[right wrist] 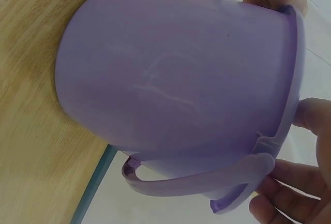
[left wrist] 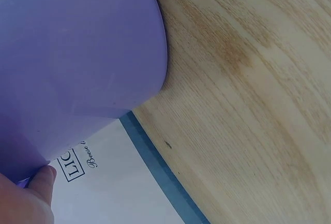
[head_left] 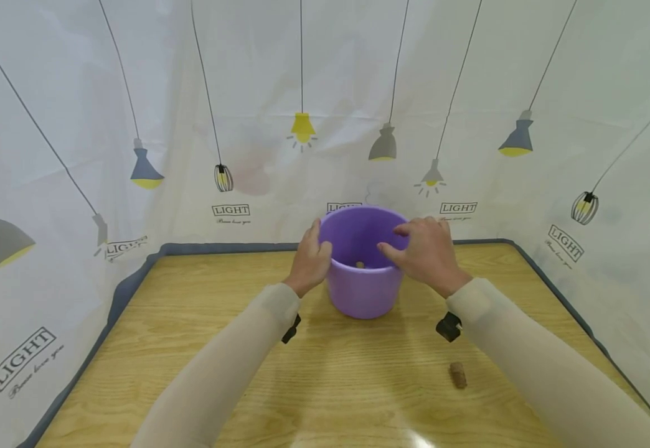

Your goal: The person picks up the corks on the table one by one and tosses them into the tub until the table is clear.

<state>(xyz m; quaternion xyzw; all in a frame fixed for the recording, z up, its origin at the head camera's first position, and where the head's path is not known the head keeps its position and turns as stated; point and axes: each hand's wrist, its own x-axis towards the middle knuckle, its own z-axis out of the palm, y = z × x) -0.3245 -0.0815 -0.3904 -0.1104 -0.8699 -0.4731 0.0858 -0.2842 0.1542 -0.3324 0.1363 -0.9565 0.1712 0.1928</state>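
Note:
A purple bucket (head_left: 365, 289) stands upright on the wooden table near its back edge, its mouth tilted into view. My left hand (head_left: 309, 261) grips the rim on the left, thumb at the near edge; a fingertip (left wrist: 44, 180) shows by the rim in the left wrist view. On the right, my right hand (head_left: 430, 254) is at the rim with thumb and fingers spread apart, touching it beside the handle (right wrist: 196, 181), which hangs down the outer side. Inside the bucket lies a small tan piece (head_left: 360, 265), partly hidden by the near rim.
A brown cork (head_left: 458, 375) lies on the table (head_left: 218, 323), below my right forearm. White cloth walls (head_left: 269, 186) printed with hanging lamps enclose the back and both sides, with a blue border (head_left: 230, 248) along the table edge.

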